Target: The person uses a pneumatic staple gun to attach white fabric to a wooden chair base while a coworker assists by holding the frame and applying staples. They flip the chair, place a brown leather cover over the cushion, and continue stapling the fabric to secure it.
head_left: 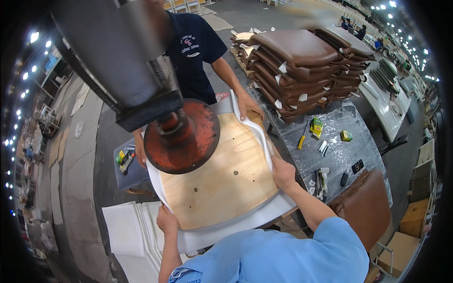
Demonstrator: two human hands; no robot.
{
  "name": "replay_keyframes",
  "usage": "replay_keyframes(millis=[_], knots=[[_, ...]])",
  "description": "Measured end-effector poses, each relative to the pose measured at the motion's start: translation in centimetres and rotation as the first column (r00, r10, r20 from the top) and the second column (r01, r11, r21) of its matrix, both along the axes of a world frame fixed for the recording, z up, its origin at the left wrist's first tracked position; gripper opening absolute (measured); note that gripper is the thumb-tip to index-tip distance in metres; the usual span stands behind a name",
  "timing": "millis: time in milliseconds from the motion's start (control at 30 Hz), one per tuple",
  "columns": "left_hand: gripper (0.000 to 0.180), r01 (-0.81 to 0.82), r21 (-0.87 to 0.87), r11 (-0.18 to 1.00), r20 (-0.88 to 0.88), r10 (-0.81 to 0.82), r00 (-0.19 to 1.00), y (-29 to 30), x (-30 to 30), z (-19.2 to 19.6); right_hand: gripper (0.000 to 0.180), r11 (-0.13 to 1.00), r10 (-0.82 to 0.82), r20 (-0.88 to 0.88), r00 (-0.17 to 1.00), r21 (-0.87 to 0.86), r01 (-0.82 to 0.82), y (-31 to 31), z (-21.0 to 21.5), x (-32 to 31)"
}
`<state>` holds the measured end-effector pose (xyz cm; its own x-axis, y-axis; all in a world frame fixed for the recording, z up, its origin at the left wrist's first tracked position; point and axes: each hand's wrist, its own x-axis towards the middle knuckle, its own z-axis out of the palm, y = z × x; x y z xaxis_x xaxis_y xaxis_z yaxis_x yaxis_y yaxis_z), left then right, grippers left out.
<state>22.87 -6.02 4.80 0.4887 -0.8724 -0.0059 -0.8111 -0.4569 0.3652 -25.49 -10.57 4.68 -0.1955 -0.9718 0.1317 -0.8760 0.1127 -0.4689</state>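
Pinching white foam (258, 130) at the plywood panel (222, 200) edges: your R hand (284, 173) right of ctr, L hand (167, 220) lower left; panel btwn, mostly up-frame.

"What lies on the grey table (348, 114)?"
"A yellow-handled tool (301, 142), with a small yellow-green box (347, 136) to its right"
"And at the far end?"
"A tall stack of brown cushions (299, 52), well under the ceiling lamps (392, 4)"

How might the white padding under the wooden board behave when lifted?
The white padding is probably floppy, since its right edge curls up and buckles beside the wooden board. It may be light for its size, looking like thin sheet material.
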Motion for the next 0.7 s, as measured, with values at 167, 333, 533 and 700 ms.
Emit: replay_keyframes(millis=[167,333,533,700], knots=[[0.027,0.017,0.052,0.999,0.069,-0.02,0.997,-0.1,-0.3,-0.2,0.031,0.989,0.053,-0.027,0.998,-0.139,-0.057,0.4,-1.0,-0.1],[0.036,0.044,-0.038,0.998,0.092,-0.04,0.995,-0.1,-0.8,-0.5,0.034,1.0,0.003,-0.022,1.0,-0.026,-0.004,0.6,-1.8,-0.1],[0.045,0.086,-0.03,0.996,0.178,-0.079,0.981,0.1,-1.0,-1.0,0.035,0.997,0.031,-0.022,0.999,-0.072,-0.033,0.6,-1.7,-0.2],[0.05,0.071,-0.068,0.995,0.195,-0.057,0.979,0.7,-0.6,-1.4,0.037,0.991,0.083,-0.063,0.995,-0.098,-0.089,0.4,-1.7,-0.1]])
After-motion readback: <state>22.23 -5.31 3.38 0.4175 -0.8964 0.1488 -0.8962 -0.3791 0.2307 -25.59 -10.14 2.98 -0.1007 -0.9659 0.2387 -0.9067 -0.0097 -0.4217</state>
